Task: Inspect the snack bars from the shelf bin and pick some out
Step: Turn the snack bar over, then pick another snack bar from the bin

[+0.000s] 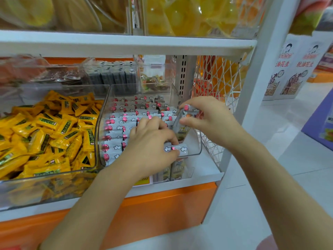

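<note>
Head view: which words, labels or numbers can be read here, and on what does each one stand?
"脱油花生": right white box.
"油花生", start hidden: left white box.
Too blurred to read: snack bars, yellow packets, price tag.

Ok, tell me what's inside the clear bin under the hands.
Rows of silver snack bars fill the clear bin. The left hand grips one at the front and covers others; the right hand holds one. Lower layers are hidden.
</note>
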Demonstrator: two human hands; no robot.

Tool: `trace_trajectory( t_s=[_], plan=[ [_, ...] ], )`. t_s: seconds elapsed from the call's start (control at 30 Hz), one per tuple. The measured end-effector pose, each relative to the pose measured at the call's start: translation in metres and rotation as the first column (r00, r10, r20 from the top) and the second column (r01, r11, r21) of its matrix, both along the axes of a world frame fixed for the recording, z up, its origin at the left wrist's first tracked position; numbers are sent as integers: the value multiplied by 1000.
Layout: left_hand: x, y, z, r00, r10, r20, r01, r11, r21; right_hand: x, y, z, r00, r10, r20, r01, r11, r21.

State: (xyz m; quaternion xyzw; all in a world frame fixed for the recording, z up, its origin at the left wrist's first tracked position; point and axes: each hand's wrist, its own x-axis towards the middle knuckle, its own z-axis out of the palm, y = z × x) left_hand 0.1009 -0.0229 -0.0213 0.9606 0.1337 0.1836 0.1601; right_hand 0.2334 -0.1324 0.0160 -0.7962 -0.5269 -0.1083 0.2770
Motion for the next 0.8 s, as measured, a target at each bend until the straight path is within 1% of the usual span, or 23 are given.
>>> trace_trajectory(
  t_s=[0.1, 0.2, 0.3, 0.37, 0.4, 0.47, 0.53, 0.6, 0.63, 0.7, 0.8],
  plan=[
    [-3, 2, 1, 1000, -9, -6, 8, 999, -44, -4, 5, -13, 999, -55, -4, 55, 998, 29],
    [-7, 5, 7, 999, -40, -6, 39, 991, -125, -8, 6, -23, 995, -74, 64, 73, 997, 12],
    [-10, 12, 14, 998, -39, 47, 49, 971, -234, -9, 4, -26, 991, 28, 134, -14, 994, -105],
    [-11, 17, 16, 996, 1, 84, 19, 969, -246, -7, 2, -25, 987, 85, 136, -59, 981, -185],
    [-12, 19, 17, 996, 22, 91, 2, 969, -248, -6, 2, -23, 988, 96, 121, -70, 977, -200],
    [-11, 21, 16, 995, 47, 87, -25, 969, -245, -3, 3, -18, 993, 92, 68, -78, 981, -179],
    [-10, 20, 15, 995, 58, 82, -37, 971, -235, 0, 6, -13, 996, 87, 29, -83, 991, -108],
    [-10, 20, 14, 994, 63, 84, -41, 969, -243, 2, 12, -9, 998, 57, 37, -55, 997, -59],
    [-9, 20, 14, 994, 68, 87, -44, 967, -253, 3, 15, -8, 998, 31, 62, -27, 997, -68],
    [-8, 21, 13, 992, 84, 97, -56, 964, -260, 6, 22, -8, 989, -10, 148, 32, 988, -152],
    [-6, 22, 13, 989, 104, 108, -76, 969, -237, 4, 30, -10, 967, -23, 255, 98, 953, -288]
  ],
)
